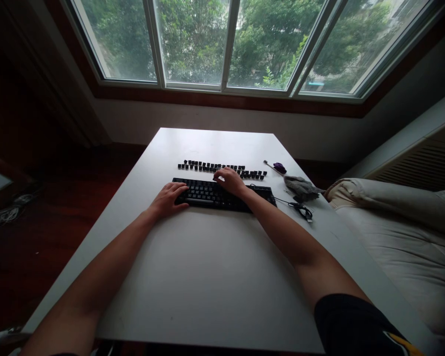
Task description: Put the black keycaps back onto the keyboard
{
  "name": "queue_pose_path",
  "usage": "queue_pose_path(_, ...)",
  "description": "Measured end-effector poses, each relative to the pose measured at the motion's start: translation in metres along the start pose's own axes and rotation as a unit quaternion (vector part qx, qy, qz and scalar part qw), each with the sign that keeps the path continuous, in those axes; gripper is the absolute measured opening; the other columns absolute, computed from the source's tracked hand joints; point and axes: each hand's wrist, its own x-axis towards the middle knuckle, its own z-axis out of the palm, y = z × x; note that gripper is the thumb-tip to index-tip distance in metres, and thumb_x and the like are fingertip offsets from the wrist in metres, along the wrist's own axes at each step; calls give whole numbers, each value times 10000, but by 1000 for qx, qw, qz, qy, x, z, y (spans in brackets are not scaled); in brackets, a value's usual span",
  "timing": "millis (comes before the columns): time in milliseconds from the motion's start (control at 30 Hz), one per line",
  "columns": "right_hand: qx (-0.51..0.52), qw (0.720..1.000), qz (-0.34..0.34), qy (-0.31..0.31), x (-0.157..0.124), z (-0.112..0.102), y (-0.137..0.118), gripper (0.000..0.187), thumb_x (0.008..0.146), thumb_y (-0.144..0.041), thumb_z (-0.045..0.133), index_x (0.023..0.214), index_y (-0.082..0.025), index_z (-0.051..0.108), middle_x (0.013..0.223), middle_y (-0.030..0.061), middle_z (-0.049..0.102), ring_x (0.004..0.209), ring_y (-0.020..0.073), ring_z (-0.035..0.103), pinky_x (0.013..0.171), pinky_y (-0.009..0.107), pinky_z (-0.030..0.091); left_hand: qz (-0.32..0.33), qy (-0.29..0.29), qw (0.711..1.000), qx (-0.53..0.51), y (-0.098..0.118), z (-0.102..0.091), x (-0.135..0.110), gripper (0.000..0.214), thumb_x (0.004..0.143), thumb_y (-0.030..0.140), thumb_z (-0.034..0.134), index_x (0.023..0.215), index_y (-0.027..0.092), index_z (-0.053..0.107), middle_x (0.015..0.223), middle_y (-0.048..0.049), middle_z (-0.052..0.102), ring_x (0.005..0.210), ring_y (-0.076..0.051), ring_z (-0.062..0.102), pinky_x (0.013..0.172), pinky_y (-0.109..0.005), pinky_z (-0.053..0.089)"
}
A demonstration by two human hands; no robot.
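A black keyboard lies on the white table in front of me. My left hand grips its left end, fingers over the side and thumb along the front edge. Above the keyboard's back edge is my right hand, with thumb and fingertips pinched together; whatever is between them is too small and dark to make out. Just behind the keyboard stand loose black keycaps in two uneven rows. The right hand and wrist hide part of the keys and part of those rows.
Right of the keyboard lie a grey cloth, a coiled black cable, a thin brush and a small purple thing. A cushioned pale seat borders the white table on the right. Windows stand beyond.
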Motion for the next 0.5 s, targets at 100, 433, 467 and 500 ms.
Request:
queue_pose_path(100, 61, 998, 20, 9, -15, -1, -13, 76, 902, -222, 676, 944, -220, 739, 910, 51, 688, 867, 201, 616, 792, 309, 468, -2, 1, 1000, -1, 0, 0, 0, 645, 856, 510, 695, 1436, 285, 523, 1467, -92, 529, 1343, -340, 469, 1153, -551, 381)
queue_pose_path(433, 122, 992, 24, -10, -37, -7, -27, 67, 886, -193, 679, 916, -205, 738, 908, 53, 705, 868, 194, 634, 805, 308, 489, -3, -3, 1000, 4, -1, 1, 0, 641, 865, 516, 683, 1439, 284, 518, 1467, -92, 527, 1347, -334, 463, 1163, -544, 369)
queue_pose_path(467, 116, 993, 18, -13, -38, -7, -29, 73, 894, -195, 669, 921, -204, 736, 918, 60, 709, 890, 202, 635, 819, 316, 492, -3, -3, 1000, 4, -1, 1, 0, 641, 864, 514, 684, 1440, 284, 517, 1469, -91, 525, 1348, -335, 462, 1162, -545, 370)
queue_pose_path(500, 108, 994, 13, -15, -38, -8, -30, 80, 904, -199, 658, 928, -203, 734, 930, 66, 712, 913, 209, 634, 834, 325, 495, -3, -4, 1000, 3, 0, 1, 0, 641, 864, 511, 684, 1440, 286, 516, 1471, -91, 523, 1348, -335, 462, 1160, -547, 372)
